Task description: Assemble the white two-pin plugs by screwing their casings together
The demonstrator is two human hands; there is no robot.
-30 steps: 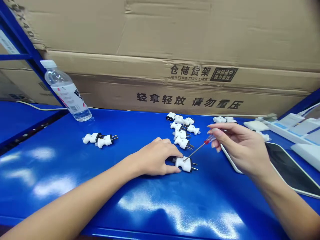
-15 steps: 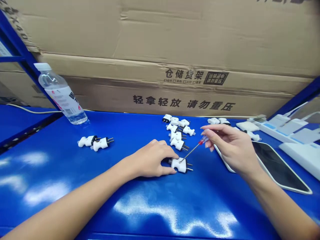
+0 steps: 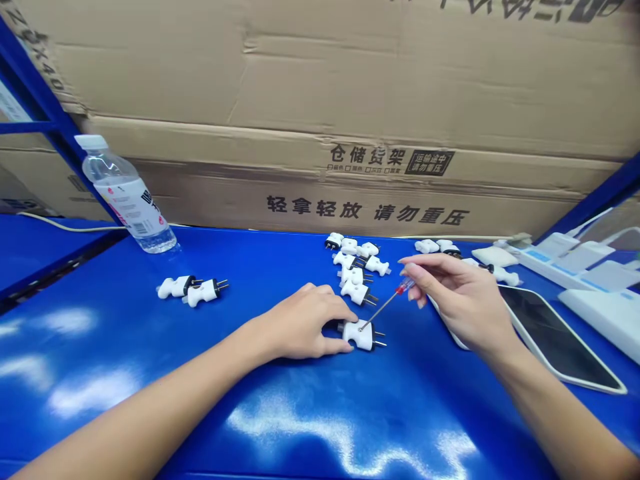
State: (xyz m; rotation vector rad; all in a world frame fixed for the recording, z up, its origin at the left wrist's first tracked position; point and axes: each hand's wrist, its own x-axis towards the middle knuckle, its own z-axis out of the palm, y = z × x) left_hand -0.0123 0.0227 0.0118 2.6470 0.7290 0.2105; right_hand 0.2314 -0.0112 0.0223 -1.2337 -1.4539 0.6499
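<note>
A white two-pin plug (image 3: 356,335) with a black front lies flat on the blue tabletop (image 3: 300,413), its pins pointing right. My left hand (image 3: 307,323) grips its rear end between thumb and forefinger. In my right hand (image 3: 460,293) is a small screwdriver (image 3: 384,305) with a clear and red handle, held in the fingertips. The shaft slants down to the left, and its tip sits at the screw hole in the plug's upper face. Just behind, several more white plugs (image 3: 354,292) lie in a loose cluster.
Two plugs (image 3: 203,292) lie at the left, near a water bottle (image 3: 133,207). A phone (image 3: 560,340) rests under and beside my right wrist. Power strips (image 3: 597,263) with chargers stand at the far right. A large cardboard box (image 3: 320,87) walls off the back.
The view has tilted slightly upward. Both hands keep their hold, and the screwdriver's tip stays on the plug. My right fingers have shifted a little on the handle.
</note>
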